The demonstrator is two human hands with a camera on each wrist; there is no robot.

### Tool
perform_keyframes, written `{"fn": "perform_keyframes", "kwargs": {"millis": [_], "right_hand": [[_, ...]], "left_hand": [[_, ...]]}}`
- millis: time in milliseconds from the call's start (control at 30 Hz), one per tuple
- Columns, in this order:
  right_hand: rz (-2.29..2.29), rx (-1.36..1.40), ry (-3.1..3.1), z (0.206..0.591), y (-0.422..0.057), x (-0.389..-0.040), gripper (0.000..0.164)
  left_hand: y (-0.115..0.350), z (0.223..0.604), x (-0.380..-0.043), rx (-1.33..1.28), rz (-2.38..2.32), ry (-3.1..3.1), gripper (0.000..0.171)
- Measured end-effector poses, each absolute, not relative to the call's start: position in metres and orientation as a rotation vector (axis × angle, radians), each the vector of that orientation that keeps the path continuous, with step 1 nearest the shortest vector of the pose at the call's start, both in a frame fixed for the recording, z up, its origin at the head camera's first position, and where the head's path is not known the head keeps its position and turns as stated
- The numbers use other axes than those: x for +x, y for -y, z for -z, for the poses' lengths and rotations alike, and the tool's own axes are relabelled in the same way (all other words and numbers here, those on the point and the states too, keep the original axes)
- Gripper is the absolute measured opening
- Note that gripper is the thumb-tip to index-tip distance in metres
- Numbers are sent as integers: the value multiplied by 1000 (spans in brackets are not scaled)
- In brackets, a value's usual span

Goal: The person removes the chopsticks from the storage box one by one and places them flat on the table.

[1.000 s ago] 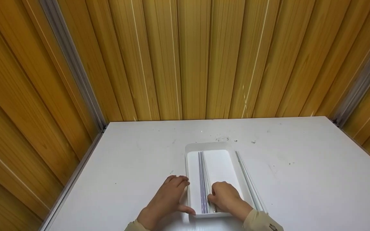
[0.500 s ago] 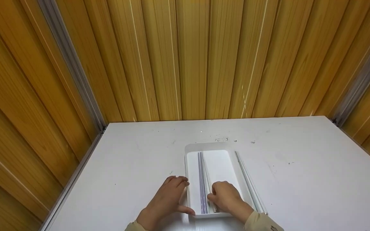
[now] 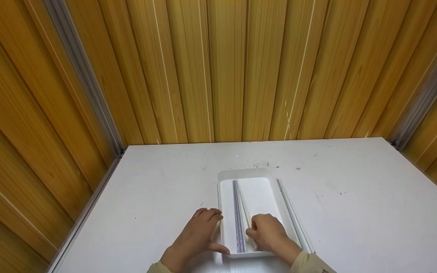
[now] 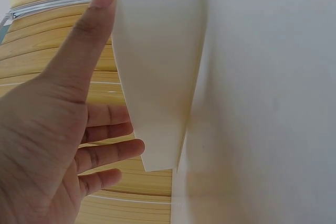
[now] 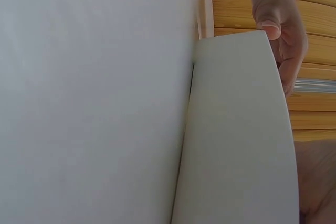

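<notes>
A shallow white tray [image 3: 245,173] lies lengthwise on the table. Purple chopsticks [image 3: 238,220] rest in its left half. From their far tips a pale, thin chopstick [image 3: 243,203] slants toward me, its near part covered by my right hand [image 3: 268,232]. That hand is curled inside the tray and pinches the pale chopstick. My left hand [image 3: 198,232] is beside the tray's near left corner; in the left wrist view its thumb touches the rim and its fingers reach out along the outer wall [image 4: 157,77]. The right wrist view mostly shows the tray's outer side [image 5: 236,129].
Several pale chopsticks [image 3: 295,215] lie close along the tray's right outer side. The white table [image 3: 157,182] has small dark marks near its back. Wood-patterned panels [image 3: 226,68] with grey metal posts enclose it behind and at the sides.
The near part of the pale chopstick has swung slightly right, away from the purple ones, along with my right hand. My left hand stays at the tray's corner.
</notes>
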State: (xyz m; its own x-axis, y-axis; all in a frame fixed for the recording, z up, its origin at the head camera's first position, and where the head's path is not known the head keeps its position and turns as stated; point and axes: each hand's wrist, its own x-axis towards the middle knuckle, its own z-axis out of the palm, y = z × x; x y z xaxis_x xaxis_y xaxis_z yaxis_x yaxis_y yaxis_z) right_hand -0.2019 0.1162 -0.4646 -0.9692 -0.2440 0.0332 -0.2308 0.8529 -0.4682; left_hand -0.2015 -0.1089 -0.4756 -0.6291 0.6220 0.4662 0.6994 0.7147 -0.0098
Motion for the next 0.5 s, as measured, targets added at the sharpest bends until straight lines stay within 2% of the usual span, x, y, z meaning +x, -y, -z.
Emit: {"fn": "perform_keyframes", "kwargs": {"millis": [500], "right_hand": [[812,-359,-3009,457,-125,-199,18]], "left_hand": [[109,475,-202,-1029,253,2538,83]]}}
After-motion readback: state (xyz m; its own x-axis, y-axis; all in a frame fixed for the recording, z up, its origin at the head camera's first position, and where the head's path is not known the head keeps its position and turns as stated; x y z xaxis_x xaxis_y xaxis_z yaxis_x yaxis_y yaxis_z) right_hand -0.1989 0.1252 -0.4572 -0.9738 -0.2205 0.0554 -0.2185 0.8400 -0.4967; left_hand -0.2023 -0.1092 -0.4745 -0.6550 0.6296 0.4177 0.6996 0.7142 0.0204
